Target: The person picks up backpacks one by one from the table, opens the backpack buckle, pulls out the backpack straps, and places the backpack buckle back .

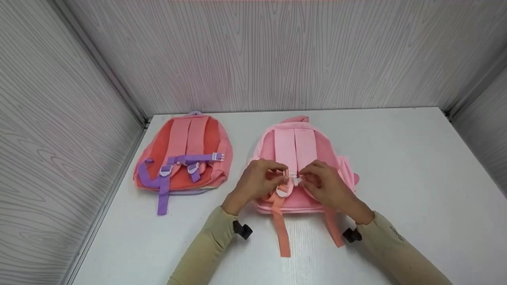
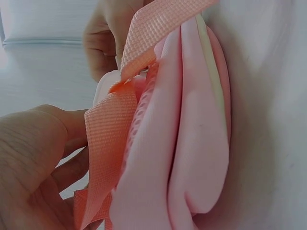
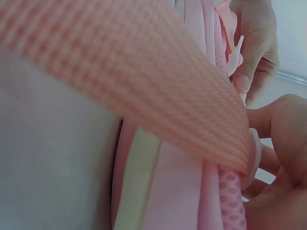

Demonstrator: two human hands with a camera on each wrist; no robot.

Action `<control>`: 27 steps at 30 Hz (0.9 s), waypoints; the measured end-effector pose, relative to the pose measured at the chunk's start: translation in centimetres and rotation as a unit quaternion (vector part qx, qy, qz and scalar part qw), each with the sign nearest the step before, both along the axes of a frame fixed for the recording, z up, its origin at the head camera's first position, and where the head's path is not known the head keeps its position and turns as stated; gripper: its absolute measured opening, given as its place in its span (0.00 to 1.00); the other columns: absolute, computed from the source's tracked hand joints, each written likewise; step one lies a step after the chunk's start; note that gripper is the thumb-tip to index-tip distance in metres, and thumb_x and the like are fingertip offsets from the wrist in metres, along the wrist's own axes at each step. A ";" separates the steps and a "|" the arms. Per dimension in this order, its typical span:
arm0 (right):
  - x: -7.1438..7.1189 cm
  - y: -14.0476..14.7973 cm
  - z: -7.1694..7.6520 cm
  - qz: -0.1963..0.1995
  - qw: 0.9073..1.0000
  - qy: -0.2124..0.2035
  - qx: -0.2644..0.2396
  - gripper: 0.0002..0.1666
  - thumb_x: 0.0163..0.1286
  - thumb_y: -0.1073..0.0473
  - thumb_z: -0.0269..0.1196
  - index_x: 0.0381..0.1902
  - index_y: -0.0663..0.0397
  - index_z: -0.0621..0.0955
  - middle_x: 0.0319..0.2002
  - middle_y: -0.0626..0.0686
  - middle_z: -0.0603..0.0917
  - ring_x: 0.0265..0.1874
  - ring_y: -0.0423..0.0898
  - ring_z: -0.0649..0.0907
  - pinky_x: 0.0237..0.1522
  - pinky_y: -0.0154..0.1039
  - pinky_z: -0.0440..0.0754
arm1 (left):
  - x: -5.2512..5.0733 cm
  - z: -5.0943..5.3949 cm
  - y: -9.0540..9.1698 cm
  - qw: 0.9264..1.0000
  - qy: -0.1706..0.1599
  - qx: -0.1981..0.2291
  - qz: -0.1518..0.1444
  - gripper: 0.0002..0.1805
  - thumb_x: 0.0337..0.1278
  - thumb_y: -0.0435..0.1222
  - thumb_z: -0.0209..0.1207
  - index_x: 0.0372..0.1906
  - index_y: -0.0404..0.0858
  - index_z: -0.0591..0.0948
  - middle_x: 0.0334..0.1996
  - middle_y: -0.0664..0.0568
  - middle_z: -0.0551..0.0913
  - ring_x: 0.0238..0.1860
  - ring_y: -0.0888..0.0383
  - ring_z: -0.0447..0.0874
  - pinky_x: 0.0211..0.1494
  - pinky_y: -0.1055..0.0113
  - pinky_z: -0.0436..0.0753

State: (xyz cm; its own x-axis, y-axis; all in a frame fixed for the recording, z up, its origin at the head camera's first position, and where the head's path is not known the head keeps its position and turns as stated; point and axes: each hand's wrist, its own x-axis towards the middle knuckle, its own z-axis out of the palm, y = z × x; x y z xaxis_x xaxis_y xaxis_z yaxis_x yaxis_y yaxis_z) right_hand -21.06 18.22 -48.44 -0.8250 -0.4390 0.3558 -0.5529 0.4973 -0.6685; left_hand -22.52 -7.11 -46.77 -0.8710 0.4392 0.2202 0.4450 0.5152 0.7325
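A pink backpack (image 1: 325,152) lies on the table with its shoulder-strap side up. Over its lower middle, a small white plastic buckle (image 1: 295,179) sits between my two hands. My left hand (image 1: 257,180) pinches the buckle's left end with thumb and fingertips. From the other side my right hand (image 1: 330,186) pinches its right end. Whether the two halves are joined is too small to tell. Below the left hand is a white strap adjuster (image 1: 282,191) with an orange webbing strap (image 1: 281,231) hanging from it. In the left wrist view, orange webbing (image 2: 110,143) partly covers the fingers.
To the left lies a coral-pink backpack (image 1: 218,174) with purple straps (image 1: 163,200) and a white buckle (image 1: 218,156). A second orange strap end (image 1: 333,229) hangs off the pink backpack toward the front. Wood-grain panels (image 1: 277,55) stand behind and beside the white table (image 1: 416,178).
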 end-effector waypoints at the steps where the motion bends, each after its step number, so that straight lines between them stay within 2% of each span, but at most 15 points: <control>1: 0.0 0.0 0.0 0.000 1.000 -0.002 -0.001 0.12 0.68 0.68 0.73 0.49 0.58 0.88 0.43 0.53 0.86 0.37 0.49 0.79 0.38 0.36 0.80 | 0.0 0.0 0.0 1.000 0.000 0.002 0.000 0.14 0.65 0.38 0.73 0.54 0.42 0.92 0.46 0.52 0.92 0.45 0.57 0.91 0.52 0.63 0.89; 5: 0.0 -0.1 0.1 0.000 1.000 -0.012 -0.009 0.13 0.69 0.68 0.73 0.50 0.58 0.88 0.44 0.54 0.86 0.38 0.49 0.80 0.39 0.37 0.81 | 0.1 -0.1 0.0 1.000 0.007 0.007 -0.007 0.14 0.66 0.37 0.73 0.54 0.41 0.91 0.46 0.52 0.91 0.45 0.57 0.90 0.52 0.63 0.89; 7: 0.0 -0.2 0.3 -0.001 1.000 -0.019 -0.012 0.14 0.69 0.67 0.73 0.51 0.58 0.88 0.46 0.54 0.87 0.41 0.49 0.82 0.43 0.39 0.85 | 0.1 -0.1 0.0 1.000 0.007 0.008 -0.010 0.14 0.66 0.36 0.73 0.54 0.40 0.91 0.45 0.52 0.91 0.44 0.57 0.90 0.52 0.62 0.89; 13: -0.2 -0.7 0.7 0.000 1.000 -0.020 -0.009 0.17 0.68 0.65 0.75 0.54 0.60 0.88 0.49 0.54 0.88 0.48 0.51 0.85 0.53 0.50 0.89 | 0.2 -0.2 -0.1 1.000 0.000 0.010 -0.014 0.15 0.67 0.37 0.72 0.56 0.38 0.90 0.45 0.51 0.91 0.41 0.58 0.86 0.48 0.63 0.88; 19: -0.6 -1.1 0.9 -0.003 1.000 -0.021 -0.010 0.17 0.67 0.66 0.75 0.54 0.59 0.89 0.50 0.53 0.89 0.49 0.51 0.85 0.52 0.51 0.88 | -0.1 -0.1 0.1 1.000 0.010 0.005 -0.014 0.15 0.67 0.38 0.72 0.56 0.39 0.90 0.46 0.51 0.91 0.42 0.60 0.85 0.49 0.67 0.86; 27: -0.8 -1.6 1.2 0.006 0.999 -0.035 -0.003 0.18 0.68 0.65 0.75 0.55 0.50 0.90 0.48 0.48 0.89 0.50 0.52 0.85 0.55 0.51 0.88 | -0.1 -0.1 0.1 1.000 0.000 0.012 -0.019 0.14 0.68 0.37 0.72 0.55 0.41 0.91 0.47 0.51 0.91 0.43 0.59 0.87 0.49 0.67 0.86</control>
State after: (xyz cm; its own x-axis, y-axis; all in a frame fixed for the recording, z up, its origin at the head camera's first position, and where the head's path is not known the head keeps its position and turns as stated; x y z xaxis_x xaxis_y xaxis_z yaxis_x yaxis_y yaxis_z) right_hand -21.86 16.58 -47.28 -0.8425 -0.4479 0.2992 -0.5106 0.4871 -0.7086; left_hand -22.61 -7.00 -46.87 -0.8538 0.4661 0.2321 0.4644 0.4801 0.7442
